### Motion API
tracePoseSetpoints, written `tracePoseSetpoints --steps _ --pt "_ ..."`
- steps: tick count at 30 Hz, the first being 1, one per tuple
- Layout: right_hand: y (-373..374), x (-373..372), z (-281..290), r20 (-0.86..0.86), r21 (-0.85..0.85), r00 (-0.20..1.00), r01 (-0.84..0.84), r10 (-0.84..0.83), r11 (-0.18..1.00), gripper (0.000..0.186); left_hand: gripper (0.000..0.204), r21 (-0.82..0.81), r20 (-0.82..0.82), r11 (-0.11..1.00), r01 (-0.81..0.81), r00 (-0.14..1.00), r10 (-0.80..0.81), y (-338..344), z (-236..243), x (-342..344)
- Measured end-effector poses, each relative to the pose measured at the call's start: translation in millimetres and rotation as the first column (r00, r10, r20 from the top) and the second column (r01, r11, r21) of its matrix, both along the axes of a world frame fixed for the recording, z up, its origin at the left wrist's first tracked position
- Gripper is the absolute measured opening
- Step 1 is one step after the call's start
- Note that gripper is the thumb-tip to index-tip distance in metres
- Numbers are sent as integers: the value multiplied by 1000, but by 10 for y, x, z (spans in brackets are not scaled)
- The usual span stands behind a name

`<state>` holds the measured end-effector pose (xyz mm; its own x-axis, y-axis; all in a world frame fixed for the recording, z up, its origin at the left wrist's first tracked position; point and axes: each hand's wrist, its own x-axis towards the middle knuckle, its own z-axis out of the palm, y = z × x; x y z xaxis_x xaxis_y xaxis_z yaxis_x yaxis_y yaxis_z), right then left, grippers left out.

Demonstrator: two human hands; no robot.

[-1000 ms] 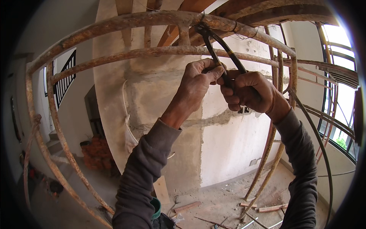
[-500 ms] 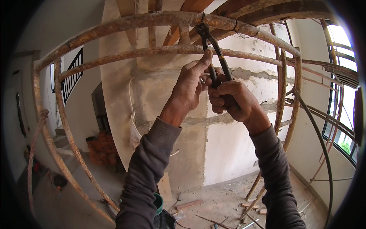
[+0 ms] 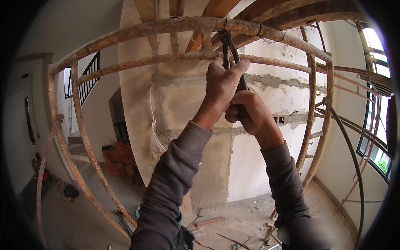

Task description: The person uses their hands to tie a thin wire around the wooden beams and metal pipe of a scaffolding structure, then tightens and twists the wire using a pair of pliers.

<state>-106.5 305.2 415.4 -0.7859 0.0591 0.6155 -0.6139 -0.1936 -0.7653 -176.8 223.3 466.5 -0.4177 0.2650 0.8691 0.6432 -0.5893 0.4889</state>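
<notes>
Pliers handles partly hidden by hands; green container, perhaps bucket, behind left sleeve; right sleeve's bottom blurred.

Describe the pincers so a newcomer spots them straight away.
Find the rusty scaffold frame arching across the top. Below its upper bar, the right hand holds the pincers head-up, the left hand overlapping them. Two slim, dark handles distinguish them from the thick rusty tubes.

The pincers' 2 handles have drawn closer under the left hand.
</notes>
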Motion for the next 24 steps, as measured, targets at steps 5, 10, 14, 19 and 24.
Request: tracePoseSetpoints --steps 5,10,14,19,24 --pt "-7 -20 -25 -47 23 999 17 -16 1000 6 28 83 15 995 -61 998 60 49 -51 -17" --pt "10 -60 -44 -45 -1 999 6 -6 1000 5 32 67 33 992 -105 994 103 56 -68 -32" --pt "1 -74 -46 -57 18 998 8 -7 1000 3 34 85 18 990 -116 993 115 55 -82 -49" --pt "46 -48 -37 -42 79 999 28 -25 997 2 34 89 16 989 -118 993 117 102 -97 -52" --pt "4 35 3 -16 8 998 -67 67 998 4 33 31 4 997 -65 998 64 -25 -78 85"
